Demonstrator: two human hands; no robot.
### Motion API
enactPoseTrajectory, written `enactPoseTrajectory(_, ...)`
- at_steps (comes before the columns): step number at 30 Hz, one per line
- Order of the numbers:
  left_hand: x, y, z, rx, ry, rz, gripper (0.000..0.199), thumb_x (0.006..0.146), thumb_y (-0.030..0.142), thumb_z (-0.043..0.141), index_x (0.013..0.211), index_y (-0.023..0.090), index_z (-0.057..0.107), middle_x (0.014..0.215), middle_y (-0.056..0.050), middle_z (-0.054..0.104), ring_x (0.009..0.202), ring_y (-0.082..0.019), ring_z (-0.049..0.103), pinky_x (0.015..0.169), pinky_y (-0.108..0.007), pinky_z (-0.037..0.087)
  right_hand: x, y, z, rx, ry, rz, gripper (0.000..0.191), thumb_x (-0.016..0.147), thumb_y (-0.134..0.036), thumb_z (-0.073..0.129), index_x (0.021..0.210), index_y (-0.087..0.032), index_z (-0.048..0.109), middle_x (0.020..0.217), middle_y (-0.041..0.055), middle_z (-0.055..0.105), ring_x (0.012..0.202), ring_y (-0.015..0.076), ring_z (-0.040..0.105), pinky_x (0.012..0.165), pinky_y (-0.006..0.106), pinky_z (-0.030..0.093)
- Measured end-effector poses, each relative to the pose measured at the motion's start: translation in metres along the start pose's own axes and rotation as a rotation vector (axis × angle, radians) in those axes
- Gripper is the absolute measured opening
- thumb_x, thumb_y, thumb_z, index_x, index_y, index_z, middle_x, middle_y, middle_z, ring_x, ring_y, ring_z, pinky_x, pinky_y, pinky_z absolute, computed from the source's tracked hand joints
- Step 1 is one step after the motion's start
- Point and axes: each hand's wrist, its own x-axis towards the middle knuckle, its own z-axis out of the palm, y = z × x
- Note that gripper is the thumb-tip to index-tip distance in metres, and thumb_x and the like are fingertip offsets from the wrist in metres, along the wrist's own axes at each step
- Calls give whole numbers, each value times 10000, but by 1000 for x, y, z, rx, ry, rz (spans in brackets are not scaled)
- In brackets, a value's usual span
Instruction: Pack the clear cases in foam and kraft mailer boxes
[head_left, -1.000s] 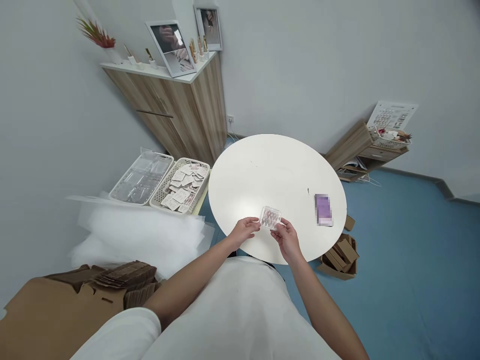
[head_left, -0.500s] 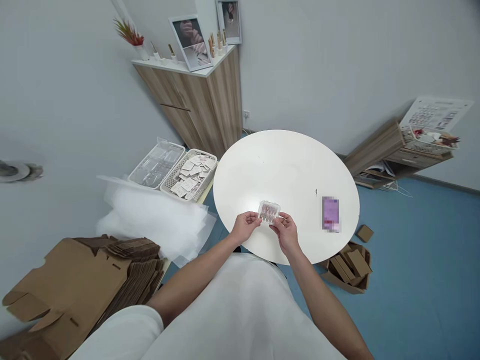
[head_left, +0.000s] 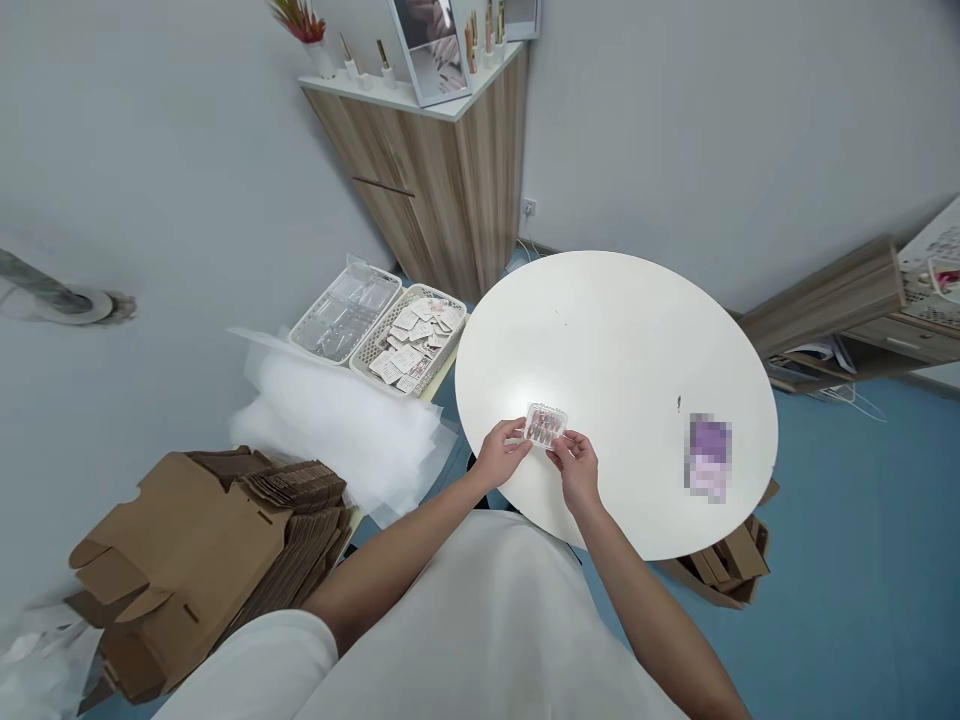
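Note:
A small clear case (head_left: pixel 545 424) with several nail-shaped pieces inside is held over the near part of the round white table (head_left: pixel 615 350). My left hand (head_left: pixel 502 454) grips its left edge between thumb and fingers. On the right edge, my right hand (head_left: pixel 577 468) has its thumb and fingers closed in the same way. A blurred-out purple item (head_left: pixel 709 455) lies on the table to the right of my hands.
Left of the table are a basket of white cards (head_left: pixel 412 340), a clear-lidded tray (head_left: pixel 346 310), white translucent sheets (head_left: pixel 337 420) and flattened cardboard boxes (head_left: pixel 202 550). A wooden cabinet (head_left: pixel 427 180) stands behind; cardboard boxes (head_left: pixel 724 565) sit on the floor at right.
The view has turned left, so the table, cabinet and baskets appear farther right. Both hands still hold the case, which now looks slightly more tilted.

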Motion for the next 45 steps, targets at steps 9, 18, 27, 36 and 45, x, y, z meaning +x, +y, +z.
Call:
enactPoseTrajectory(9, 43, -18, -64, 77, 48, -25, 468, 746, 269, 573, 1202, 231, 473, 1142, -77, 464, 994, -166, 502, 809, -310, 474, 31, 14, 79, -271, -39, 11, 371, 669, -339, 595, 1003, -204, 502, 1020, 66, 573, 922, 174, 557, 828, 341, 455)
enactPoseTrajectory(18, 102, -36, -112, 241, 53, -190, 559, 729, 330, 584, 1249, 210, 421, 1076, -83, 423, 924, -168, 500, 723, -275, 467, 74, 29, 150, -534, -10, 14, 448, 678, -308, 528, 1106, -189, 469, 980, 58, 524, 787, 151, 524, 736, 304, 464)
enactPoseTrajectory(27, 134, -41, -126, 220, 22, -190, 619, 738, 318, 576, 1298, 214, 332, 1118, -93, 364, 941, -159, 471, 736, -261, 474, 108, 36, 177, -609, -5, 16, 481, 668, -294, 520, 1127, -169, 454, 990, 59, 503, 718, 132, 515, 710, 304, 463)
enactPoseTrajectory(36, 151, -49, -131, 193, 8, -192, 584, 740, 318, 583, 1277, 237, 368, 1145, -87, 356, 957, -167, 471, 783, -283, 460, 116, 37, 184, -717, 3, -36, 529, 666, -306, 535, 1167, -158, 448, 1027, 80, 500, 719, 146, 504, 714, 327, 453)
enactPoseTrajectory(45, 152, -51, -131, 224, -3, -180, 610, 740, 331, 582, 1287, 243, 325, 1178, -93, 359, 995, -180, 468, 827, -304, 437, 114, 34, 183, -765, -30, -40, 583, 674, -318, 548, 1208, -148, 389, 1004, 76, 477, 739, 149, 494, 728, 333, 460)
